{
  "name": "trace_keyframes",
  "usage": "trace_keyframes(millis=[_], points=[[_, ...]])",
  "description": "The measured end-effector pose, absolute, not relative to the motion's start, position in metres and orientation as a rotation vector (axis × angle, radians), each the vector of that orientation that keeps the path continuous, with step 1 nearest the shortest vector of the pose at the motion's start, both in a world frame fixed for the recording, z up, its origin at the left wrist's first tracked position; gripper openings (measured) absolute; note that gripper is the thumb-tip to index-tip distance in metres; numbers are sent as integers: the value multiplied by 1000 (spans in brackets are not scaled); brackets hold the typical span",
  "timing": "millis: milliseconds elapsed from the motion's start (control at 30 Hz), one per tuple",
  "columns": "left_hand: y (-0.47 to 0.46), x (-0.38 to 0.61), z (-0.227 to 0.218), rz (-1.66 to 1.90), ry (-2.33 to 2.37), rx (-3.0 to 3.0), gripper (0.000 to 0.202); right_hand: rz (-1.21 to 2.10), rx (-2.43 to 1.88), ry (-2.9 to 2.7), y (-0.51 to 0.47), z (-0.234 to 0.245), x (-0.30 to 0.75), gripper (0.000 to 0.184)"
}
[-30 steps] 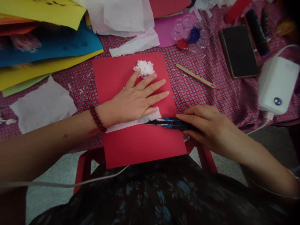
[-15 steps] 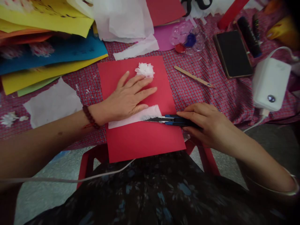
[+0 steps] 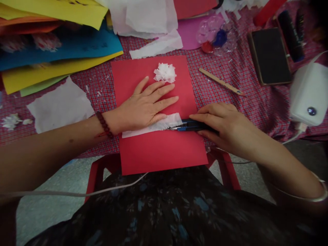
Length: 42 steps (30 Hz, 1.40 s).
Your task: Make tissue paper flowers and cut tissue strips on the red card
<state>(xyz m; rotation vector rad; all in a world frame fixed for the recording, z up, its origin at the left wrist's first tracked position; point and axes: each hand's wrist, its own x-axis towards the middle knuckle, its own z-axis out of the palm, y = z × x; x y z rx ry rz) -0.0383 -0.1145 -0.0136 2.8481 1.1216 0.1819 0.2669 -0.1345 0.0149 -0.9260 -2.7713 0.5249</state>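
My left hand lies flat with fingers spread on a red sheet of card, its thumb side on a white paper strip. In my right hand is a blue and black utility knife, its blade resting at the strip's right part, where the edge looks finely cut. A crumpled white paper tuft sits on the card just beyond my left fingertips. The card's near end overhangs the table edge toward my lap.
A pencil, a dark phone and a white power bank lie to the right on the checked cloth. At the left are stacked coloured papers and a torn white sheet. A plastic paint palette stands behind.
The view has shifted, moving the table things rightward in the picture. The knife blade has moved slightly right along the strip. My left hand keeps its place on the card.
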Motion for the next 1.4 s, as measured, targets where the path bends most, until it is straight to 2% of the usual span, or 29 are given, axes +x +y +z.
trace_keyframes(millis=[367, 767, 1033, 1400], points=[[-113, -40, -16, 200, 1073, 2867, 55, 597, -894, -2800, -132, 20, 248, 38], [-113, -38, -16, 210, 1068, 2830, 52, 533, -864, -2730, -158, 9, 268, 38], [-117, -62, -6, 269, 1130, 2724, 70, 528, -863, -2726, -155, 9, 266, 38], [-132, -72, -13, 140, 1168, 2765, 57, 504, -868, -2750, -147, 11, 261, 39]])
